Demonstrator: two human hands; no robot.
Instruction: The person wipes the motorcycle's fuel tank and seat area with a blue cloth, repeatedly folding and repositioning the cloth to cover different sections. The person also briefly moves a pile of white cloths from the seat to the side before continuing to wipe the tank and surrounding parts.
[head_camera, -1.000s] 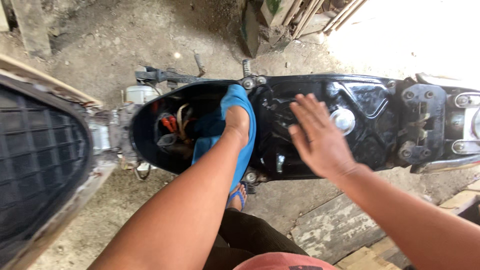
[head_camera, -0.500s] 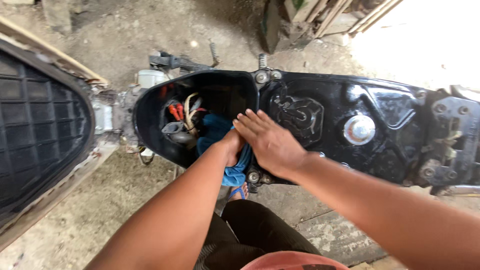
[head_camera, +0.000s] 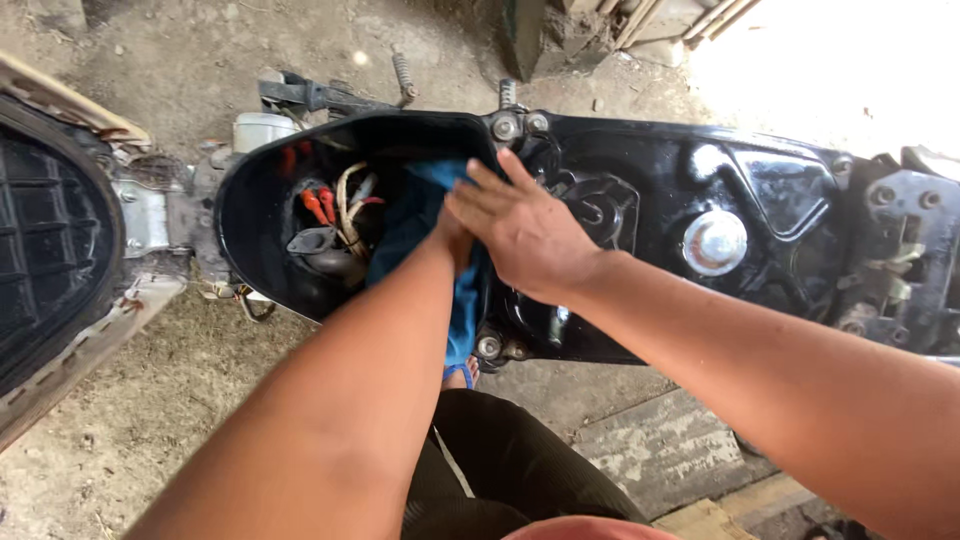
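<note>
The right hand (head_camera: 525, 235) lies flat over the left hand (head_camera: 452, 238), which seems to grip the blue cloth (head_camera: 430, 215), and the cloth could snag the red wires (head_camera: 318, 205) beside it.

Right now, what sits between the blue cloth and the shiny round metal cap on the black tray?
In the head view, the right hand lies over the blue cloth; past it toward the metal cap sits a black round moulded fitting, then bare glossy black tray.

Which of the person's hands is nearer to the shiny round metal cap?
Right. The right hand lies just left of the metal cap; the left hand, mostly hidden beneath it on the blue cloth, is farther.
</note>
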